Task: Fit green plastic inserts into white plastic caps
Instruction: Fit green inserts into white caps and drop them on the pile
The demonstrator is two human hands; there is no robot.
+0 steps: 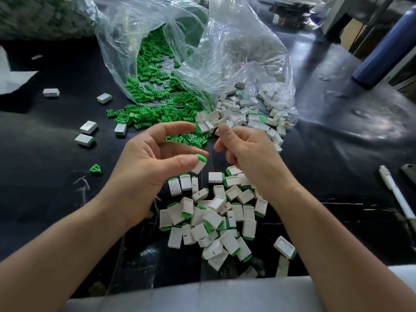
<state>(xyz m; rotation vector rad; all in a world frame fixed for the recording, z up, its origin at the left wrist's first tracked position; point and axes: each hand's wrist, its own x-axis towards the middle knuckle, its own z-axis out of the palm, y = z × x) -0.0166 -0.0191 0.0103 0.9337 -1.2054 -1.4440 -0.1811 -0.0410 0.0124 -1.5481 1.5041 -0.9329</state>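
Observation:
My left hand [148, 161] pinches a white cap with a green insert in its end [199, 163] between thumb and fingers, above the black table. My right hand [247, 154] hovers just right of it with fingers curled, its back toward me; whether it holds anything is hidden. Loose green inserts [153, 102] spill from a clear plastic bag [202, 41] behind my hands. Empty white caps [247, 113] lie in a heap to the right of them. A pile of caps fitted with green inserts [213, 219] lies under and in front of my hands.
A few stray caps [86, 134] and one green insert [95, 168] lie at the left. A white pen [396, 194] lies near the right edge, and a blue bottle [382, 48] stands at the far right. A pale strip runs along the table's near edge [202, 296].

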